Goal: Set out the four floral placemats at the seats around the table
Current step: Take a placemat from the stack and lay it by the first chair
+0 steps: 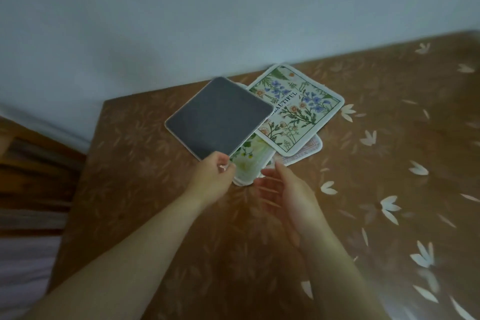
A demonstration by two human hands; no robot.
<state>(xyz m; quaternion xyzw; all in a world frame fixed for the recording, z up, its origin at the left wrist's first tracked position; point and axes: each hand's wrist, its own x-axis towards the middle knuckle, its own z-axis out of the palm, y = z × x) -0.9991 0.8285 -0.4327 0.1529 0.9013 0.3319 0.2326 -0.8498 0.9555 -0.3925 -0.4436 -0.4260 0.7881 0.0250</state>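
Note:
My left hand pinches the near corner of a placemat that is lifted off the table with its plain grey underside facing me. Under and beside it lies a loose pile of three more mats: one with blue and orange flowers and the word BEAUTIFUL on top, a white-flowered one partly hidden by the raised mat, and a pinkish one showing only an edge. My right hand hovers open, palm up, just in front of the pile, holding nothing.
The table wears a brown cloth printed with white petals and stands against a pale wall. Its left edge drops off to a wooden chair or bench.

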